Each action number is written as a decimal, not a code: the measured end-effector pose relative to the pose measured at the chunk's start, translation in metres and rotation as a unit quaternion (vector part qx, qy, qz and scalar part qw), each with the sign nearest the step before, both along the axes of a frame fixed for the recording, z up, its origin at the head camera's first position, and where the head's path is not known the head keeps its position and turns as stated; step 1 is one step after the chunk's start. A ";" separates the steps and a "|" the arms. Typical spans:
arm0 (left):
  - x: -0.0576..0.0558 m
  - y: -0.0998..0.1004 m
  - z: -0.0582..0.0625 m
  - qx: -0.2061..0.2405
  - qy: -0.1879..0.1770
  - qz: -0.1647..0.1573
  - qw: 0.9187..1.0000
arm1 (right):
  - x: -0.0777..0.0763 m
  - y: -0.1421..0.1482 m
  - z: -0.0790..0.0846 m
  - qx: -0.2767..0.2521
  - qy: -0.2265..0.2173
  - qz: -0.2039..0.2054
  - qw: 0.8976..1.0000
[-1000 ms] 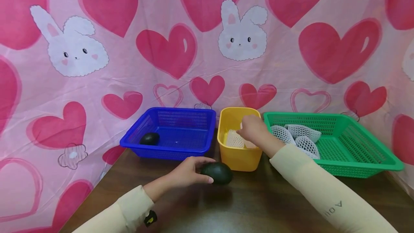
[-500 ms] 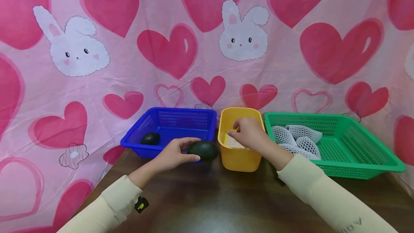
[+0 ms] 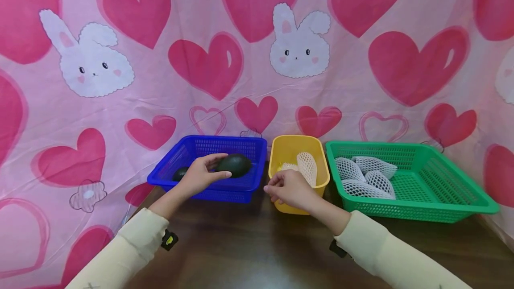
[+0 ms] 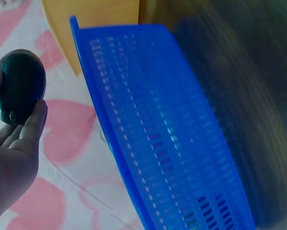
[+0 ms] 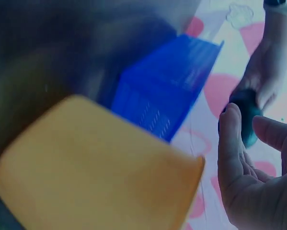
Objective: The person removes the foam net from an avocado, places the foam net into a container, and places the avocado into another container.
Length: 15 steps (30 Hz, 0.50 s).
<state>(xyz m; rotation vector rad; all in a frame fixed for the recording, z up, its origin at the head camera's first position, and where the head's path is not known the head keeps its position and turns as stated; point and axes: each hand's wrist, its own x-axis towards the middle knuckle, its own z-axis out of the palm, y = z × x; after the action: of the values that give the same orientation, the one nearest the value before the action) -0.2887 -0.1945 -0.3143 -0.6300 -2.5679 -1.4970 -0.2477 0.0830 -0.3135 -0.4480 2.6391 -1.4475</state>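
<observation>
My left hand (image 3: 198, 176) grips a dark green avocado (image 3: 234, 165) between thumb and fingers, above the blue basket (image 3: 263, 164). In the left wrist view the avocado (image 4: 21, 86) is held above the basket's rim level. A second avocado (image 3: 180, 173) lies at the basket's left end, partly hidden by my left hand. My right hand (image 3: 292, 189) is in front of the yellow bin (image 3: 321, 146), fingers loosely bent and nothing between them. White foam net sleeves (image 3: 307, 168) lie in that bin, one leaning upright; my right hand hides part of the bin.
A green basket (image 3: 453, 168) stands at the right with several white foam nets (image 3: 367, 189) at its left end; whether they contain anything is unclear. All three containers line the back of the brown table (image 3: 241, 244), against a pink heart-patterned cloth (image 3: 225, 8).
My left hand has carried the avocado up and left, from in front of the yellow bin to over the blue basket. My right hand has come out of the yellow bin toward me.
</observation>
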 end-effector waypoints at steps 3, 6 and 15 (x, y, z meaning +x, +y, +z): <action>-0.006 -0.007 0.000 -0.020 0.003 0.031 0.999 | 0.004 -0.008 -0.009 -0.019 -0.038 0.021 0.999; -0.013 -0.015 -0.002 -0.038 0.002 0.060 0.997 | 0.006 -0.017 -0.019 -0.043 -0.071 0.036 0.996; -0.034 -0.033 -0.009 -0.064 -0.011 0.112 0.992 | 0.001 -0.043 -0.047 -0.153 -0.130 0.018 0.980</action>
<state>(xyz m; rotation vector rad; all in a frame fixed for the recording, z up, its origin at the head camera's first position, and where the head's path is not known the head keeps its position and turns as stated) -0.3228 -0.2277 -0.3233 -0.3252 -2.6636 -1.2848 -0.2468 0.0401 -0.3606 -0.3025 2.2074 -1.7722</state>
